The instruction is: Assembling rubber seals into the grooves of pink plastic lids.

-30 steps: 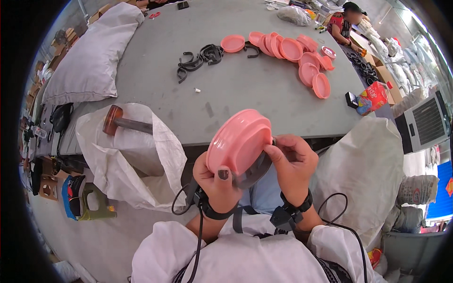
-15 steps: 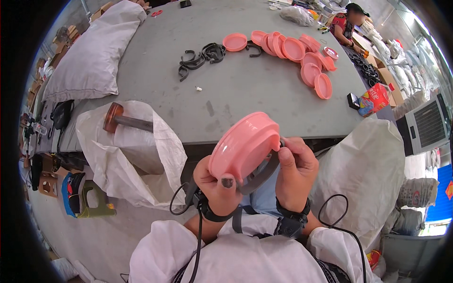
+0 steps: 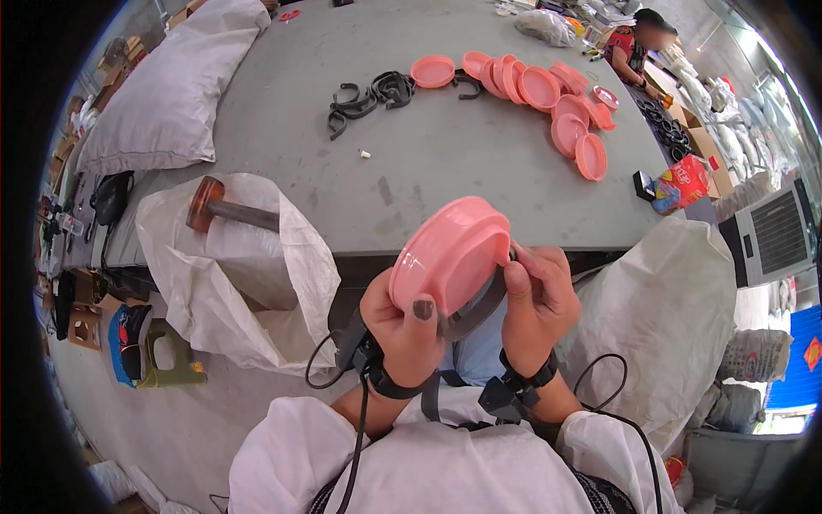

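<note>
A pink round plastic lid-like piece (image 3: 458,236) is held tilted in front of me, just off the table's near edge. My left hand (image 3: 401,330) is closed round its left side, thumb pressed on the lower rim. A dark grey curved handle (image 3: 478,315) bows along the underside of the piece. Thumb and fingers of my right hand (image 3: 541,300) pinch the handle's upper end against the right edge of the pink piece. My fingers partly hide both handle ends, so I cannot tell whether they are joined to it.
Across the grey table (image 3: 342,206) lie several pink round pieces (image 3: 539,88) and dark curved handles (image 3: 392,90). A mallet (image 3: 248,215) rests on an open white sack (image 3: 193,283) at left. Another white sack (image 3: 659,308) stands at right, near a red drink carton (image 3: 685,184). A co-worker (image 3: 629,56) sits far right.
Both hands and the pink piece have shifted slightly, the piece a little up and to the right. My right wrist has turned somewhat. The grips stay the same.
</note>
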Demonstrator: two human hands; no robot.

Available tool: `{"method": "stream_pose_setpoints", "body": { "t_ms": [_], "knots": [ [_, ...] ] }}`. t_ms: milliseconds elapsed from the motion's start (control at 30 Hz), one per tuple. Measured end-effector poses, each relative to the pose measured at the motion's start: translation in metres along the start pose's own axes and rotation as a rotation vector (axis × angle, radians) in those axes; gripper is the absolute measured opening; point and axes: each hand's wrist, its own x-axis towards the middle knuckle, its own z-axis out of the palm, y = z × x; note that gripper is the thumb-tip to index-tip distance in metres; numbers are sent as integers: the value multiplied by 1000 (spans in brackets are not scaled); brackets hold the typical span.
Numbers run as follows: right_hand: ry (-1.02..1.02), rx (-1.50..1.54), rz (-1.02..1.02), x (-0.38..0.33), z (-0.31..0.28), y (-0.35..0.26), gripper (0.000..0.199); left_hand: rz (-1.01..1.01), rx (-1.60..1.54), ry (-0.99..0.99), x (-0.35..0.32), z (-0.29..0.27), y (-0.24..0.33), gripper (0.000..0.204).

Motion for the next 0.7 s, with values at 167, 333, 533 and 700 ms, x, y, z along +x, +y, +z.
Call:
{"method": "stream_pose_setpoints", "body": {
  "t_ms": [167, 333, 533, 700],
  "knots": [
    [-4, 57, 74, 13, 1, -3, 12, -1, 81, 38, 0, -5, -6, 45],
    [-380, -233, -42, 21, -16, 4, 26, 59, 210, -42, -7, -15, -13, 46],
    [-423, -346, 56, 21, -17, 9, 31, -284, -136, -56, 26, -7, -9, 37],
    [-512, -279, -175, 37, -11, 8, 82, -483, -287, 41, 35, -14, -20, 32]
  ]
}}
